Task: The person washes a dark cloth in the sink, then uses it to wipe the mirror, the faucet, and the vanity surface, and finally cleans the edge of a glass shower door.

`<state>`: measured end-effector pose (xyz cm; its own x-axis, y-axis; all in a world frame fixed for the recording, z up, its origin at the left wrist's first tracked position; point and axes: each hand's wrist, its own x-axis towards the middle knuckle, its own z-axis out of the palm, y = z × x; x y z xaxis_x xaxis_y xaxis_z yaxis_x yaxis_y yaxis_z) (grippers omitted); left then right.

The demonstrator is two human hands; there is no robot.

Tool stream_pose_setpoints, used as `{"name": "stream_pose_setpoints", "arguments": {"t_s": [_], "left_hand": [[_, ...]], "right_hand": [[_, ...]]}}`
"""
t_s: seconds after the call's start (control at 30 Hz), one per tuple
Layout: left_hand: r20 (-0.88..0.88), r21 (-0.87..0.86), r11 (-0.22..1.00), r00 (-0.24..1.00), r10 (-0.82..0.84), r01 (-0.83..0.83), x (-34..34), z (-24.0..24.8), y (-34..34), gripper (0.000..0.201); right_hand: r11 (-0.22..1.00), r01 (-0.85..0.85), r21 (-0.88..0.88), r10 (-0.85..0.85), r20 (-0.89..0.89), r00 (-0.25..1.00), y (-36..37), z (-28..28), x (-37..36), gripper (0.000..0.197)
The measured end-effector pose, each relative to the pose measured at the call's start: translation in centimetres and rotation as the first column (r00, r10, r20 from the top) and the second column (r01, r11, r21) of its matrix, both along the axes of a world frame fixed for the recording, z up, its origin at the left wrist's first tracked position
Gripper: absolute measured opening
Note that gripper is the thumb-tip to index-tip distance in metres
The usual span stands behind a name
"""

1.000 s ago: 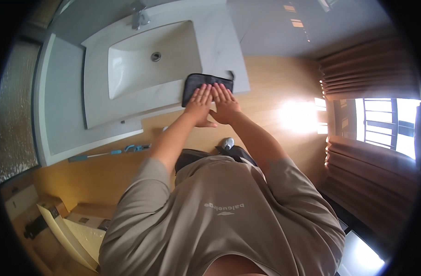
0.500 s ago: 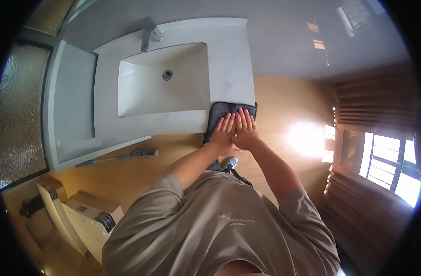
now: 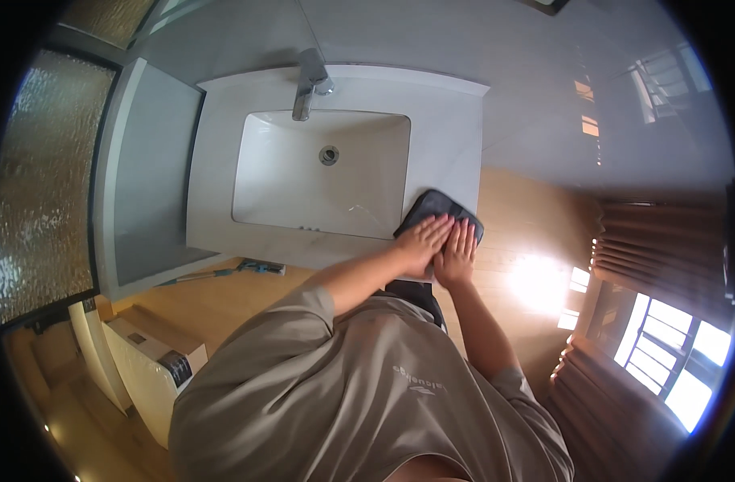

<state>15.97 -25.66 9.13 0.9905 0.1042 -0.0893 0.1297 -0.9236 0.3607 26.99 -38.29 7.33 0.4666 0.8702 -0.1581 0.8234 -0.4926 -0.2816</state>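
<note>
A dark grey folded cloth (image 3: pixel 433 204) lies on the white countertop (image 3: pixel 446 132) at its front right corner, beside the sink basin (image 3: pixel 291 181). Both my hands press down on it. My left hand (image 3: pixel 422 245) rests flat across its left part with the fingers stretched out. Close against it, my right hand (image 3: pixel 457 251) lies flat on the right part, fingers extended and pointing away from me. The palms hide much of the cloth's near side.
A chrome faucet (image 3: pixel 308 84) stands behind the basin, which has a round drain (image 3: pixel 329 155). To the left is a grey panel (image 3: pixel 155 169). A mop head (image 3: pixel 263 267) and cardboard boxes (image 3: pixel 151 353) are on the wooden floor. Brown curtains (image 3: pixel 665 249) hang at the right.
The cloth has slid farther back along the counter beside the basin and turned at an angle, both hands moving with it. The view has shifted, so the sink appears lower and more to the right.
</note>
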Motion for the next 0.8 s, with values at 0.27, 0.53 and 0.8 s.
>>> {"name": "stream_pose_setpoints", "arguments": {"t_s": [0.27,0.53,0.8], "left_hand": [[0.050,-0.279,0.939,0.974,0.222,-0.200,-12.3,8.9,7.8,0.116],[-0.343,-0.266,0.728,0.767,0.542,-0.632,-38.0,6.4,5.9,0.105],[-0.542,-0.204,0.666,0.649,0.533,-0.717,-45.9,4.6,9.4,0.094]], "right_hand": [[0.958,0.287,-0.012,-0.284,0.107,0.953,23.1,0.3,7.3,0.079],[0.997,-0.073,-0.031,0.076,0.107,0.991,39.3,-0.4,-5.1,0.070],[0.994,0.083,-0.069,-0.060,0.284,0.957,36.1,-1.2,0.6,0.063]]}}
